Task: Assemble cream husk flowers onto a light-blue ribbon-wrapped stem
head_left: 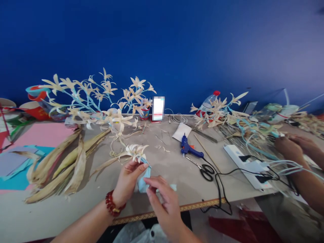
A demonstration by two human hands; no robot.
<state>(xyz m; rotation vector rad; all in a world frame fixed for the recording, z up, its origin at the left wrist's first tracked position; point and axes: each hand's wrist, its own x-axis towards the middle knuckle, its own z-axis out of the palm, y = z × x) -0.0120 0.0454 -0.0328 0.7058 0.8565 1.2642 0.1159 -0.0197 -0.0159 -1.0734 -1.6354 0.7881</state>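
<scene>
My left hand [129, 176], with a red bead bracelet [112, 204] on the wrist, pinches the stem of a cream corn-husk flower [136, 152] above the table. Its petals point up and to the left. A light-blue paper strip [143, 182] hangs from the stem, between my two hands. Thumb and fingers of my right hand [163, 199] are closed on the strip's edge, just below and right of my left hand. Another small light-blue piece lies on the table behind my right fingers.
Dried corn husks [63, 165] and coloured paper [45, 135] lie at left. Husk-flower branches [96, 98] stand behind. To the right are a blue glue gun [189, 147], scissors [206, 171], a power strip [243, 165] with cables, and another person's hands [291, 148].
</scene>
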